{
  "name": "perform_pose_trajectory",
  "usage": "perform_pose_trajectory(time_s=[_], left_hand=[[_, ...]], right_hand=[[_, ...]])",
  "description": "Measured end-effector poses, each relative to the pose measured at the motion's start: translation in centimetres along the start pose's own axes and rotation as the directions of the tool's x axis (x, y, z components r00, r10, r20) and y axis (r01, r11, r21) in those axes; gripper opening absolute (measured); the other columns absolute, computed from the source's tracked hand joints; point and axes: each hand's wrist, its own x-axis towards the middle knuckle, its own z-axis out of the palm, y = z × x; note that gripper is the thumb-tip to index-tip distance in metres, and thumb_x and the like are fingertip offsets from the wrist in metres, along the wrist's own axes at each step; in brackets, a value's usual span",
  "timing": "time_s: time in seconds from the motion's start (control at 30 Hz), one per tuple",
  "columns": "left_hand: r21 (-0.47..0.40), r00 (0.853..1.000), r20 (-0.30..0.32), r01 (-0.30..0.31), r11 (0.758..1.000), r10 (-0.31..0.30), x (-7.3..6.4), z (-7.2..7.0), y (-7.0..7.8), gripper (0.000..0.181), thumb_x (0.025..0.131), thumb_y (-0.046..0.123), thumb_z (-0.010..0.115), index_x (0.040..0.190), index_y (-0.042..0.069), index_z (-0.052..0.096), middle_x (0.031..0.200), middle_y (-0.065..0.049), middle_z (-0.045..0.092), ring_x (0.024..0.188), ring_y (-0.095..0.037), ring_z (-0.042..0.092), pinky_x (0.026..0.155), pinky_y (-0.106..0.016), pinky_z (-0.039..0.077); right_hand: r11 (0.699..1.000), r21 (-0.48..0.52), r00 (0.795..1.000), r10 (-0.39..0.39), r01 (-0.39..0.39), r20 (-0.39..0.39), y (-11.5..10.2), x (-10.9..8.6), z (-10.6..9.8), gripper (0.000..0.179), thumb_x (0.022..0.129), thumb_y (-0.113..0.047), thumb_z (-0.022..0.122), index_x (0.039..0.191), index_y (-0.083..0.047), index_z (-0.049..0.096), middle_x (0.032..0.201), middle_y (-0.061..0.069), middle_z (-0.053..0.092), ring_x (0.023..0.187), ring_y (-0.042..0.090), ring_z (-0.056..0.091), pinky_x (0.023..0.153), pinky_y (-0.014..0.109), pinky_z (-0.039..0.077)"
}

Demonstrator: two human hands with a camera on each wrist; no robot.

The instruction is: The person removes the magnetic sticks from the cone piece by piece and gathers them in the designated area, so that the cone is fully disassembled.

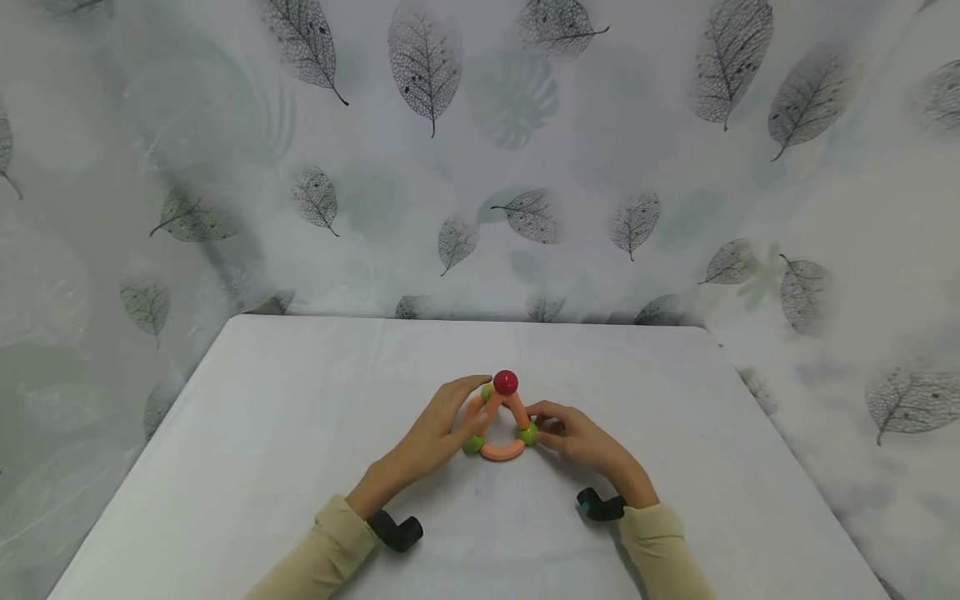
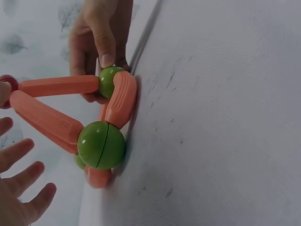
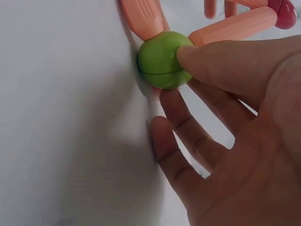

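Note:
On the table stands a pyramid-shaped construction toy of orange rods and shiny balls. A red ball tops it, with straight orange rods sloping down to green balls. Curved orange rods join these balls at the base. My right hand pinches the right green ball between thumb and fingers. At the toy's left side is my left hand, its fingers spread apart and its thumb tip at the red ball. The near left green ball sits free of both hands.
A white-covered table lies beneath the toy. Leaf-printed sheeting hangs behind it and along both sides. A dark device is strapped to each wrist, near the cuffs of beige sleeves.

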Motion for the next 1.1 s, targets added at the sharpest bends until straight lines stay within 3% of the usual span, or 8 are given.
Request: perform_pose_trajectory(time_s=[0.2, 0.5, 0.7, 0.87, 1.1], left_hand=[[-0.038, 0.999, 0.041, 0.01, 0.999, -0.008, 1.1, -0.1, -0.7, 0.056, 0.107, 0.042, 0.055, 0.16, 0.033, 0.037, 0.163, 0.008, 0.042, 0.154, -0.022, 0.035, 0.123, -0.06, 0.032], [-0.127, 0.993, 0.112, 0.062, 0.99, -0.047, 2.1, 0.8, -2.4, 0.055, 0.106, 0.043, 0.056, 0.158, 0.036, 0.039, 0.161, 0.011, 0.044, 0.155, -0.018, 0.036, 0.125, -0.058, 0.031], [-0.177, 0.989, 0.137, 0.078, 0.981, -0.054, 2.1, 1.2, -3.5, 0.056, 0.106, 0.044, 0.058, 0.158, 0.041, 0.037, 0.162, 0.009, 0.043, 0.154, -0.023, 0.038, 0.122, -0.059, 0.035], [-0.182, 0.982, 0.174, 0.11, 0.977, -0.079, 2.2, 1.4, -3.9, 0.059, 0.105, 0.049, 0.057, 0.159, 0.045, 0.034, 0.165, 0.01, 0.039, 0.157, -0.02, 0.033, 0.125, -0.059, 0.031], [-0.197, 0.988, 0.151, 0.073, 0.978, -0.043, 2.1, 1.1, -4.0, 0.061, 0.106, 0.04, 0.058, 0.162, 0.034, 0.035, 0.167, 0.002, 0.038, 0.156, -0.027, 0.033, 0.124, -0.063, 0.029]], right_hand=[[0.999, -0.053, 0.999, -0.006, 0.008, 0.039, -0.6, 0.4, -0.7, 0.036, 0.1, -0.011, 0.066, 0.135, -0.018, 0.067, 0.134, 0.008, 0.068, 0.119, 0.027, 0.064, 0.106, 0.052, 0.053], [0.999, -0.046, 0.991, 0.012, -0.006, 0.13, -1.5, 0.7, -2.5, 0.033, 0.101, -0.013, 0.066, 0.133, -0.018, 0.068, 0.133, 0.004, 0.069, 0.121, 0.027, 0.066, 0.105, 0.054, 0.052], [0.997, -0.062, 0.996, -0.031, 0.036, 0.078, -3.1, 0.9, -3.5, 0.035, 0.103, -0.021, 0.066, 0.137, -0.018, 0.065, 0.135, 0.006, 0.069, 0.12, 0.024, 0.066, 0.107, 0.053, 0.05], [0.995, -0.074, 0.998, -0.062, 0.063, 0.009, -4.4, 1.0, -3.8, 0.038, 0.103, -0.025, 0.066, 0.141, -0.018, 0.062, 0.135, 0.011, 0.068, 0.118, 0.021, 0.065, 0.106, 0.05, 0.051], [0.987, -0.055, 0.984, -0.156, 0.152, -0.09, -5.4, 1.9, -2.8, 0.048, 0.101, -0.023, 0.071, 0.146, -0.017, 0.057, 0.142, 0.004, 0.064, 0.119, 0.026, 0.067, 0.104, 0.045, 0.055]])
